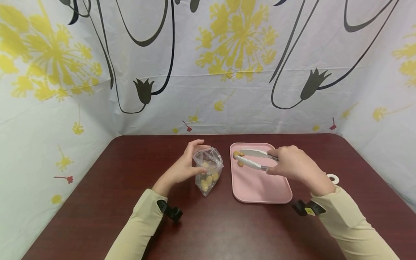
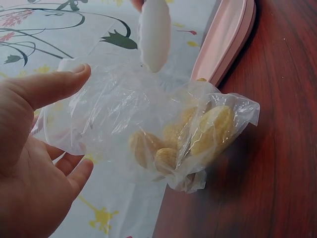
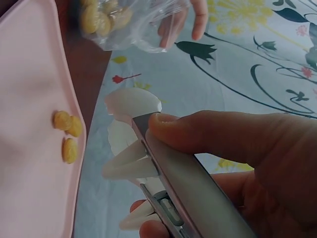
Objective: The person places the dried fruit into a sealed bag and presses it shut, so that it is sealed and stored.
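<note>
My left hand (image 1: 183, 168) holds a clear plastic bag (image 1: 210, 159) near its mouth, the thumb on the near side and the fingers behind. Several yellowish, peeled-chestnut-like pieces (image 2: 213, 130) lie in the bottom of the bag. In my right hand (image 1: 294, 164) is a pair of tongs (image 1: 248, 162) with white tips and metal arms. The tips stand apart over the far left part of a pink tray (image 1: 260, 189). Three similar yellowish pieces (image 3: 70, 150) lie on the tray by its rim. Nothing shows gripped between the tips.
The tray and the bag are side by side on a dark red-brown table (image 1: 208, 231). A white ring-shaped thing (image 1: 333, 178) lies right of the tray, partly behind the right wrist. A patterned white cloth (image 1: 208, 108) hangs behind the table.
</note>
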The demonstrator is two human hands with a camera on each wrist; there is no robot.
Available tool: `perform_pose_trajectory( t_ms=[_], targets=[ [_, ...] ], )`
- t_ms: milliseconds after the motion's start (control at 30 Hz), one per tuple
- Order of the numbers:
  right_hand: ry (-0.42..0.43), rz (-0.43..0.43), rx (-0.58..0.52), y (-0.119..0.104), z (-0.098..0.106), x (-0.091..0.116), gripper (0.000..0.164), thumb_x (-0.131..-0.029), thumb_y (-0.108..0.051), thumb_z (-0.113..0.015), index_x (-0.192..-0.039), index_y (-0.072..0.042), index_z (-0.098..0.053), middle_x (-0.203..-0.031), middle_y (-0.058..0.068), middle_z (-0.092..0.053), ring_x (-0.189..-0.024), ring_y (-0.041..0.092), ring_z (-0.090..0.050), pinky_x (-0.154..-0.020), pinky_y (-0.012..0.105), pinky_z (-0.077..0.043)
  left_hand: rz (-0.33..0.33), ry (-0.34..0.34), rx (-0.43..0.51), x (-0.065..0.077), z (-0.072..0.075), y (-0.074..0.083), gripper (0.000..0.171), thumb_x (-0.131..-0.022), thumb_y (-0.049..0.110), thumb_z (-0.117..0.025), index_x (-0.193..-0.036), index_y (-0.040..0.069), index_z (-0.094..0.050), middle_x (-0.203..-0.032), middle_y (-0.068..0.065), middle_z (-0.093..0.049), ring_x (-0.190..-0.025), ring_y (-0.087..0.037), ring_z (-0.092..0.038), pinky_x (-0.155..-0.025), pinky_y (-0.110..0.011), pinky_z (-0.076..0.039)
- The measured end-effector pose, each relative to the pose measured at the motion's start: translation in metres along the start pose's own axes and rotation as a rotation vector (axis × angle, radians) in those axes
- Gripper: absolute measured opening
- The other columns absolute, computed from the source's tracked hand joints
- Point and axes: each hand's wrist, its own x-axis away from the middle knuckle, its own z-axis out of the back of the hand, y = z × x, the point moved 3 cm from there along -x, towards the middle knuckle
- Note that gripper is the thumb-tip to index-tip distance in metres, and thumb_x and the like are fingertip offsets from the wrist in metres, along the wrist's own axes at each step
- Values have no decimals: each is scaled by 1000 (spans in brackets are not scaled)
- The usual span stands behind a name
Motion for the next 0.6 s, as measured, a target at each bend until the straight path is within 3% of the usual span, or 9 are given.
perform_pose_trajectory(
  t_ms=[400, 600],
  targets=[
    [-27, -12, -10, 15, -16, -5, 19, -69, -26, -74, -78, -15, -62, -62, -4, -55, -63, 18, -49, -56, 31, -38, 3, 3, -20, -4, 4, 2, 82, -77, -6, -73, -139, 2, -20, -140, -18, -47, -132, -30, -42, -110, -48, -29],
    [-62, -31, -21, 20, -24, -8, 18, -68, -25, -73, -81, -15, -63, -61, -3, -54, -62, 18, -48, -55, 31, -38, 23, 3, -57, -6, 4, 0, 81, -77, -4, -74, -139, 5, -22, -140, -14, -48, -136, -29, -31, -112, -48, -21]
  ],
)
